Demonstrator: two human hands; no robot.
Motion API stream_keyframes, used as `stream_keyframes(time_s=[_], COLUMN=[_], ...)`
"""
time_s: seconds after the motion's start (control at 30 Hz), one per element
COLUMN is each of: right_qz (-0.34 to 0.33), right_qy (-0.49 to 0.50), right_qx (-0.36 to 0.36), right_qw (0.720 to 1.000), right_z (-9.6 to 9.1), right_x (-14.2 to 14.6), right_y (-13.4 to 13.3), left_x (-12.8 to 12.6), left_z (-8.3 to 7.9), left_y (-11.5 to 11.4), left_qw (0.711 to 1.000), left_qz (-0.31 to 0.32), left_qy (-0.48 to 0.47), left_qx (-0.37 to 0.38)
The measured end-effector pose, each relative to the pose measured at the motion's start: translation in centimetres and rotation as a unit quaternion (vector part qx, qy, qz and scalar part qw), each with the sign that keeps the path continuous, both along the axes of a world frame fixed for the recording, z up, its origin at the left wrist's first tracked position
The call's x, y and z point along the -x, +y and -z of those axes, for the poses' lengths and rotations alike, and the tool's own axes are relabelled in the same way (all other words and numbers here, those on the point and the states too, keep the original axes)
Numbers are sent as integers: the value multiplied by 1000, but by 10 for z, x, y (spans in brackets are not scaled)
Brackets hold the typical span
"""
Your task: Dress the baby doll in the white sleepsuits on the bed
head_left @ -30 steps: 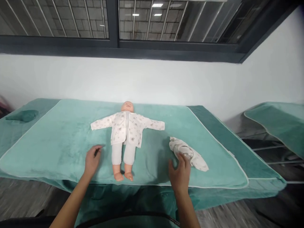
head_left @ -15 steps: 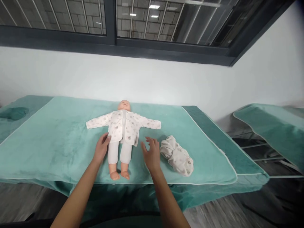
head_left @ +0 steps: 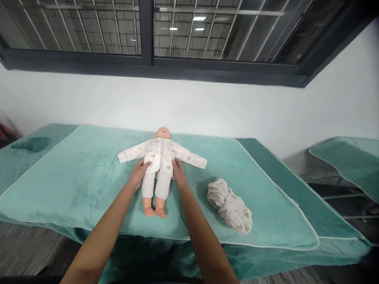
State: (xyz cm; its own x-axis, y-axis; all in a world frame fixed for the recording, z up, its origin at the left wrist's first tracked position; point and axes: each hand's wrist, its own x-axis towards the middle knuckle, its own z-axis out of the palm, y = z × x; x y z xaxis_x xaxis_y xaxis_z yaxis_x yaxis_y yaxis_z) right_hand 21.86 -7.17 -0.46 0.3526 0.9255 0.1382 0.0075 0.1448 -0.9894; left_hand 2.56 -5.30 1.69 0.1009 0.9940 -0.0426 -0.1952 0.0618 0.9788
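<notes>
A baby doll (head_left: pixel 163 182) lies on its back, head toward the wall and bare feet toward me. It wears a white printed baby jacket (head_left: pixel 153 152), whose two front edges run down the middle, and the sleeves stretch out to both sides. My left hand (head_left: pixel 139 173) grips the jacket's lower left side at the doll's waist, thumb on top. On the opposite side my right hand (head_left: pixel 179 172) holds the jacket's edge, its thumb also on top. The fingers beneath are partly hidden.
A bundled white printed cloth garment (head_left: pixel 230 206) lies to the right of the doll. Green blankets (head_left: pixel 89 177) cover the bed. A small green pillow (head_left: pixel 32 144) is at far left. Another green-covered bed (head_left: pixel 349 157) stands at right. A barred window (head_left: pixel 177 67) is above the white wall.
My right hand has moved left from beside the bundled garment onto the jacket's right side. My left hand has shifted up a little and its thumb lies further over the jacket. The view has tilted slightly.
</notes>
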Motion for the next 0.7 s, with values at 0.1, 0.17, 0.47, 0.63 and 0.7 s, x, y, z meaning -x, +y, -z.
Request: stream_keyframes(time_s=[0.1,0.17,0.47,0.63,0.7], right_qz=[-27,-30,83,128,165], right_qy=[47,59,24,-80,-201], right_qx=[-33,-28,-5,-12,-51], right_qw=[998,997,996,988,964], right_z=[3,8,27,43,45], right_x=[-1,-1,-10,-20,-35], right_y=[5,-2,-80,-138,-157], left_x=[-5,-3,14,20,25], left_z=[5,13,52,53,52], left_y=[13,11,-41,-70,-84], left_qw=[999,993,972,972,976], left_qz=[-26,-66,-187,-161,-119], left_qy=[40,89,134,165,175], left_qx=[-25,-45,-48,-45,-48])
